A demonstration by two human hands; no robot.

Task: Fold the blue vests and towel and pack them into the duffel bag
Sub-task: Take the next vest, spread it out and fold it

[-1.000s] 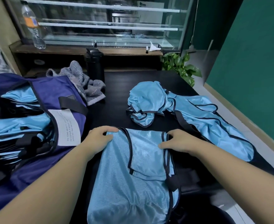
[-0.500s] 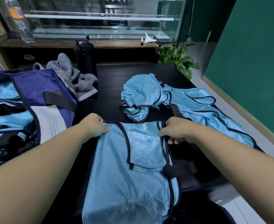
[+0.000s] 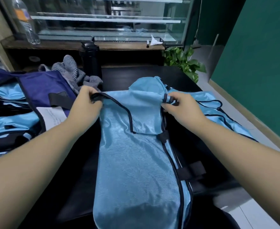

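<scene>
Both hands (image 3: pixel 132 107) have lifted the vest's (image 3: pixel 136 159) top edge up.

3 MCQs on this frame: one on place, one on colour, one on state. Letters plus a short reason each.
1. Where does the duffel bag lie?
A. the person's left
B. the person's right
C. on the floor

2. What colour is the trim on the held vest?
A. white
B. black
C. red

3. What are the hands doing?
A. both resting flat on the table
B. both pinching the vest's top corners
C. one holding the water bottle

Answers: 1 A, the bag sits beside the left arm. 2 B, dark piping edges the blue cloth. 3 B, the left hand and right hand each grip a corner.
</scene>
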